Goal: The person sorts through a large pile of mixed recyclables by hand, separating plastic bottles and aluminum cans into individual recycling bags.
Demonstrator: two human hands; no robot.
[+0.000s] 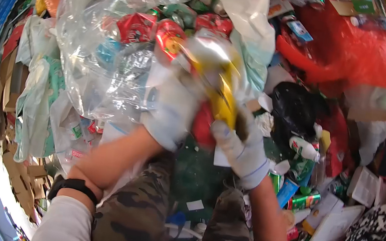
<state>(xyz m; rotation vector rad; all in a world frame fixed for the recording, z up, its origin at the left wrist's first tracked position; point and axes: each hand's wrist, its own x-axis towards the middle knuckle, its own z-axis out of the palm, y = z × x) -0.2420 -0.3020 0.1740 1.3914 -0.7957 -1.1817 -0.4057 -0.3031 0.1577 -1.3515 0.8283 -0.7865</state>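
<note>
My left hand (172, 109), in a whitish work glove, is smeared by motion. Its fingers reach up beside a shiny yellow-and-silver item (225, 103), perhaps crushed packaging or cans, too blurred to name. At the lower end of that item, my gloved right hand (244, 147) is closed, thumb towards me. A blurred red thing (204, 125) shows between the hands. Just beyond lies a large clear plastic bag (94, 37) with crushed red cans (136, 28) and a green one at its mouth. Whether my left fingers grip anything is hidden by the blur.
Mixed waste surrounds me. On the right are a red plastic bag (367, 53), a black bag (295, 104), a white bottle (304, 148) and a green can (304, 201). Cardboard (15, 83) piles up at left. My camouflage-clad legs (137, 208) are below.
</note>
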